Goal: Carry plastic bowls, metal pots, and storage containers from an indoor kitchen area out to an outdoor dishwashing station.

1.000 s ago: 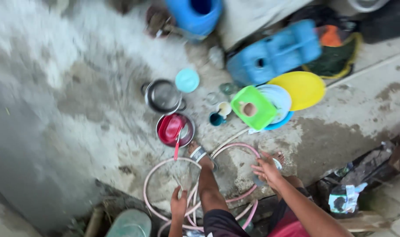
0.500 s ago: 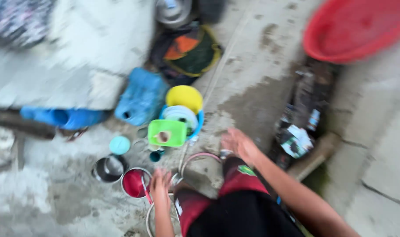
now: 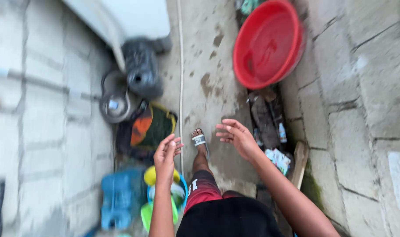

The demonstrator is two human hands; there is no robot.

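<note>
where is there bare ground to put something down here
Bare concrete runs ahead of the sandalled foot, between the thin white line and the red basin. The block paving on the far side of the basin is bare too. It is crowded beside the left hand: stacked plates, a blue jerrycan, a dark bag, a metal pot.

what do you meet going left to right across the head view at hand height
blue jerry can → left hand → sandalled foot → right hand → crumpled packet → wooden plank
</note>
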